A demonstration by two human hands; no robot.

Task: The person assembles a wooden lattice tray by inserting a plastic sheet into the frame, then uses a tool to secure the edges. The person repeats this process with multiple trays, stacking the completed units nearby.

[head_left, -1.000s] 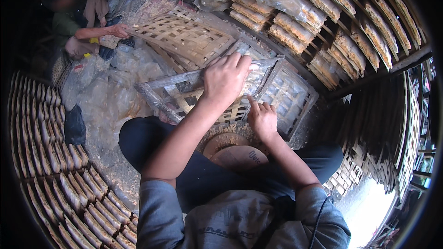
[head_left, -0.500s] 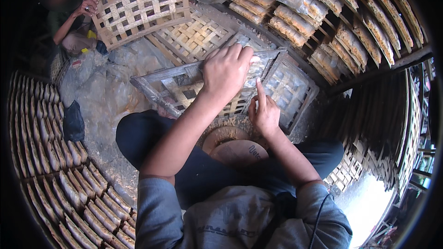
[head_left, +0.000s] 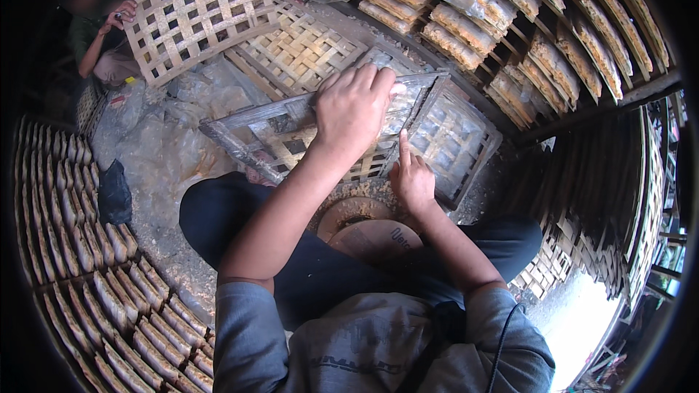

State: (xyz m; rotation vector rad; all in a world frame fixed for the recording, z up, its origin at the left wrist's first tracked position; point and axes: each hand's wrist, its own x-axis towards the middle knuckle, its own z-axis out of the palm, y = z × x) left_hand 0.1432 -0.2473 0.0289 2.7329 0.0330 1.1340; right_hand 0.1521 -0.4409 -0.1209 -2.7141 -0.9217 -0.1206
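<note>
My left hand (head_left: pixel 353 109) is closed over the upper edge of a wooden-framed woven bamboo tray (head_left: pixel 255 112). The tray stands tilted in front of my crossed legs, and its dark frame looks worn. Something small and whitish shows by my left fingertips, too small to name. My right hand (head_left: pixel 413 183) is at the tray's right side, its index finger stretched up against the frame bar and the other fingers curled. Behind that side lies another framed tray (head_left: pixel 459 138) with a cloudy sheet over its weave. Below the trays sits a round, crumb-strewn base (head_left: pixel 368 239) between my legs.
Across from me at far left, a person's hand (head_left: pixel 120 14) holds a pale lattice tray (head_left: pixel 204 22). Another woven tray (head_left: pixel 306 44) lies behind mine. Filled slabs (head_left: pixel 459 36) are stacked at the back right. Rows of slabs (head_left: pixel 109 306) stand at left; dark trays (head_left: pixel 575 182) at right.
My hands and the tilted tray have shifted slightly left. The other person's lattice tray has moved left too. My left hand keeps its grip.
</note>
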